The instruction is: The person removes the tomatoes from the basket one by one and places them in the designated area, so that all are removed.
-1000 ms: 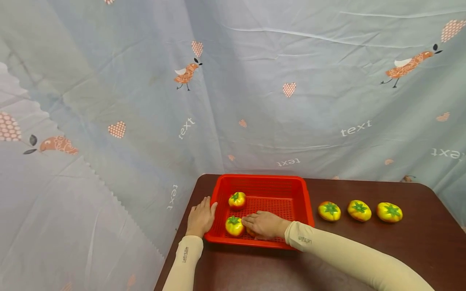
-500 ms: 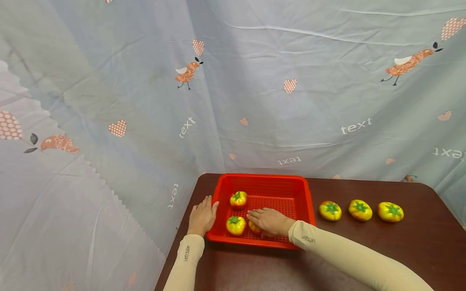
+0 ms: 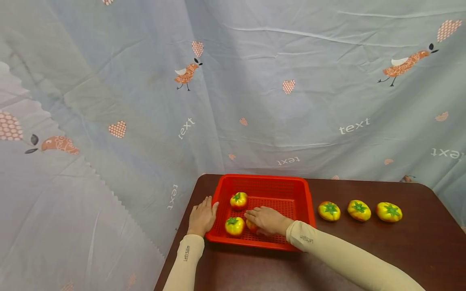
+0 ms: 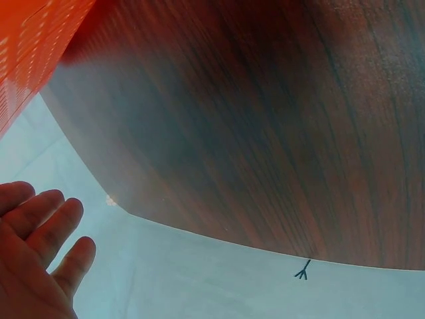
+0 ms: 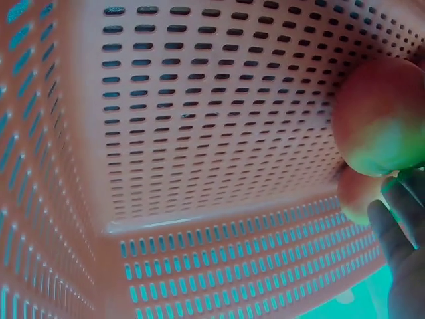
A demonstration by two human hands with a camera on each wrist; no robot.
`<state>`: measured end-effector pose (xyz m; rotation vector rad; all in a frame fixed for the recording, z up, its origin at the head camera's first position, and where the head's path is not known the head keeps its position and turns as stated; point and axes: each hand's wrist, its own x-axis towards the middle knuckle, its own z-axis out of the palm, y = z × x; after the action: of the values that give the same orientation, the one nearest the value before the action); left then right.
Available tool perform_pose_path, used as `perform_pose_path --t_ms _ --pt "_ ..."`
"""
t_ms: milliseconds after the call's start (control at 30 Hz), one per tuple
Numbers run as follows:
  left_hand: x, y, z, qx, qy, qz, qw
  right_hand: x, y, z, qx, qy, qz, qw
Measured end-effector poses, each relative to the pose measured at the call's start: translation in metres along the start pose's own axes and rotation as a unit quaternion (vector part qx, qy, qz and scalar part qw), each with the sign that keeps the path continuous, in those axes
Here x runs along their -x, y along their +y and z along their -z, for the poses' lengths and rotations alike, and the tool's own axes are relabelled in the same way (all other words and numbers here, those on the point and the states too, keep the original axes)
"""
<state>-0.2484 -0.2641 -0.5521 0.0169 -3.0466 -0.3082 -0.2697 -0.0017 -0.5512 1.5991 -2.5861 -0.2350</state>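
A red plastic basket (image 3: 265, 177) with slotted walls stands on the table. Along its left side lies my left hand (image 3: 202, 217), fingers extended and thumb by the rim; the left wrist view shows this hand (image 4: 43, 249) holding nothing. Inside the basket, my right hand (image 3: 268, 220) has its fingers over a yellow-red tomato (image 3: 251, 226), thumb at the near side, partly hiding it. Just left of that sits another tomato (image 3: 234, 226) with a green star-shaped top. A third tomato (image 3: 238, 201) is farther back. In the right wrist view, fingers (image 5: 392, 229) meet a large tomato (image 5: 382, 119).
Three more tomatoes, a near one (image 3: 329, 211), a middle one (image 3: 359, 210) and an outer one (image 3: 388, 212), form a row right of the basket. A patterned curtain (image 3: 255, 101) hangs behind and left of the dark wooden table (image 3: 364, 246).
My right hand has shifted slightly right and back, and the tomato under it has moved slightly away from the basket's near wall. The left hand keeps its place.
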Motion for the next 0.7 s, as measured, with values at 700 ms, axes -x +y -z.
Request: perform_pose_path --t_ms 700 --pt "0.002 0.0 0.005 0.007 0.002 0.009 0.9999 0.008 0.018 0.026 -0.076 -0.047 -0.072 0.9934"
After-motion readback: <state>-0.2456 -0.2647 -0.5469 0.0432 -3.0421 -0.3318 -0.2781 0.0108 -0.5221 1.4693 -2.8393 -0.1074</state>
